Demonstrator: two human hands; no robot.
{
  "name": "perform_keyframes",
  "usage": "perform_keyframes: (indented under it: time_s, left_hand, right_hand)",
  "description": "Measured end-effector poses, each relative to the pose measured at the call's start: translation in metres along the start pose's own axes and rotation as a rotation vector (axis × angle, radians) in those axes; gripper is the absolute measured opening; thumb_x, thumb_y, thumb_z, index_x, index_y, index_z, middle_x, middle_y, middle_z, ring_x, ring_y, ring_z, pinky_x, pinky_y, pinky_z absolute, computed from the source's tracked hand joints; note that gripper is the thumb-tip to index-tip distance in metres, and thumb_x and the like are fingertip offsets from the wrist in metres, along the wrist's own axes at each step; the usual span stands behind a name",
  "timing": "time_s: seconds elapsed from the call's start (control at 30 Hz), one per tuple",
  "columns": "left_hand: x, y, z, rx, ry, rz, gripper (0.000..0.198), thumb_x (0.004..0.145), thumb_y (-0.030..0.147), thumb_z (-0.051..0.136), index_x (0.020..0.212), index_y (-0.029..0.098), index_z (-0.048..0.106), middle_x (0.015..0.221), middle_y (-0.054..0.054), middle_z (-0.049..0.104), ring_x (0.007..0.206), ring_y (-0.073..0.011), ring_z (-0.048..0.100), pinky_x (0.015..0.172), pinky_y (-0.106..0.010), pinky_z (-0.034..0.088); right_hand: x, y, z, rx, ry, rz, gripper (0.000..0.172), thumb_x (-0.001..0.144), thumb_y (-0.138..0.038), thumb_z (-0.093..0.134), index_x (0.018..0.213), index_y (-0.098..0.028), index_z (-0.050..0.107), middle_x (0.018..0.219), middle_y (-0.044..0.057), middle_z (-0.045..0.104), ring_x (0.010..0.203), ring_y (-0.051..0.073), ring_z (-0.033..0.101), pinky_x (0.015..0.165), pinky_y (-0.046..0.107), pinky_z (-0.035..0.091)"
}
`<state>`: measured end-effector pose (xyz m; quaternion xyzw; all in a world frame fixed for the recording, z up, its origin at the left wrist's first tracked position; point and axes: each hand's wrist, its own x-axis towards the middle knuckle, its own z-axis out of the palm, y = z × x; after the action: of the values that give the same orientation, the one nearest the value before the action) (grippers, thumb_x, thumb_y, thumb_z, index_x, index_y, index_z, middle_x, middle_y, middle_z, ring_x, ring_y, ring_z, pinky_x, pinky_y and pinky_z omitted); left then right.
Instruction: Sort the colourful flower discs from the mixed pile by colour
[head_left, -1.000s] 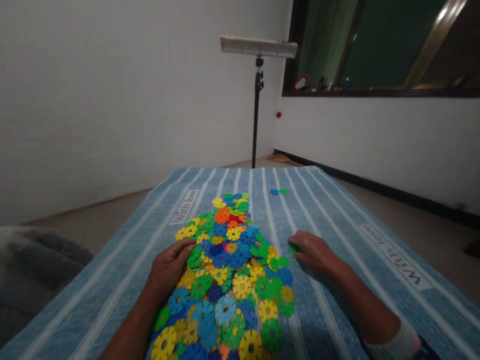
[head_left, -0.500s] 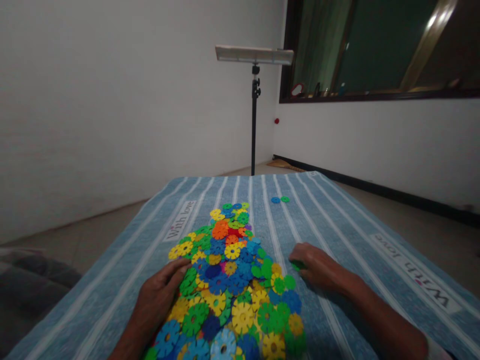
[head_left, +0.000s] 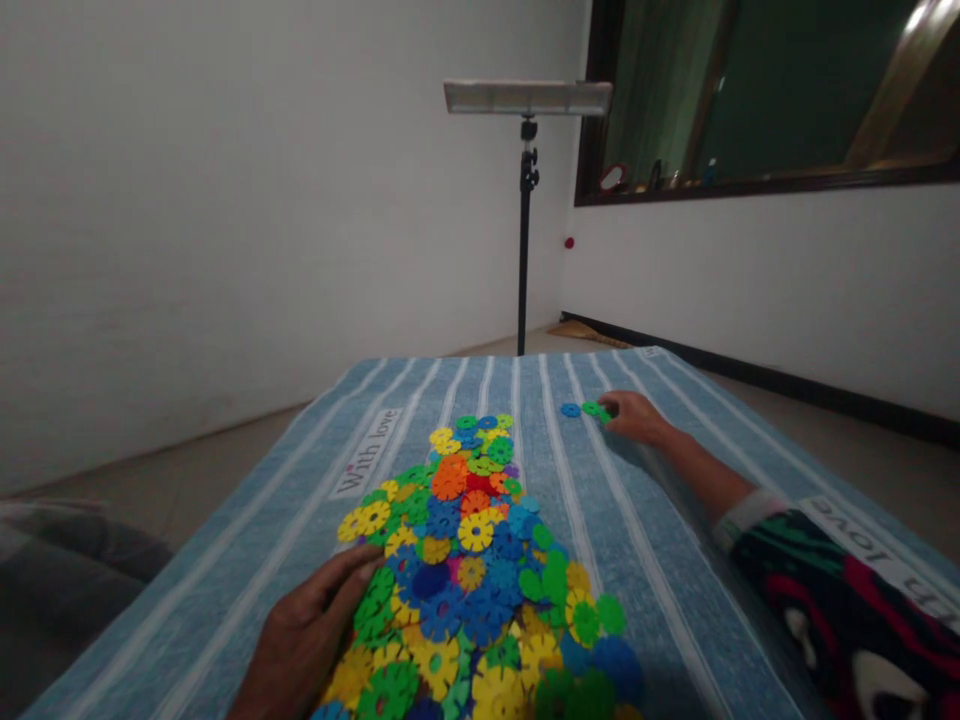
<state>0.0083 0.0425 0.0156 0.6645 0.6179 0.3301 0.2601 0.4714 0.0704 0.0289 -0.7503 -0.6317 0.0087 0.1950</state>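
Note:
My left hand (head_left: 311, 630) rests against the left side of a heap of flower-shaped plastic discs (head_left: 450, 600) in yellow, green, blue, orange and red. Its thumb and forefinger stretch toward the heap, and nothing is seen held in it. Out at the far right of the cloth, my right hand (head_left: 634, 415) pinches a green disc (head_left: 604, 413) between its fingertips. That disc is right beside another green disc (head_left: 589, 408) lying on the cloth; whether they touch I cannot tell. Just left of these lies a blue disc (head_left: 571, 410).
A blue cloth with white stripes (head_left: 480, 385) covers the table. Beyond its far edge stands a black pole (head_left: 524, 250) with a flat lamp panel (head_left: 529, 98). A window (head_left: 780, 90) is at the upper right, and grey fabric (head_left: 75, 560) shows at the left.
My right hand has moved away from the heap's right side to the far discs, carrying the green disc. My left hand has stayed by the heap. The view has shifted slightly.

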Motion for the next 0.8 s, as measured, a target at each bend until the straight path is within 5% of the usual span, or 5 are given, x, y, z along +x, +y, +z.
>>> perform_keyframes:
  time_s: [0.33, 0.8]
  left_hand:
    - [-0.001, -0.002, -0.001, 0.01, 0.002, 0.0, 0.035, 0.064, 0.052, 0.058, 0.081, 0.029, 0.079, 0.095, 0.0, 0.077, 0.091, -0.0235, 0.072, 0.084, -0.026, 0.055]
    - [-0.003, -0.002, 0.001, 0.029, 0.018, 0.075, 0.036, 0.067, 0.051, 0.058, 0.083, 0.026, 0.078, 0.098, -0.002, 0.076, 0.092, -0.0241, 0.072, 0.083, -0.027, 0.055]
  right_hand:
    - [0.057, 0.011, 0.027, -0.078, -0.06, 0.04, 0.048, 0.072, -0.014, 0.061, 0.12, -0.014, 0.064, 0.107, 0.009, 0.071, 0.096, 0.02, 0.065, 0.082, 0.022, 0.045]
    - [0.066, 0.012, 0.029, -0.072, -0.188, 0.04, 0.034, 0.065, -0.013, 0.067, 0.099, -0.016, 0.075, 0.095, 0.006, 0.074, 0.089, 0.02, 0.067, 0.073, 0.021, 0.046]
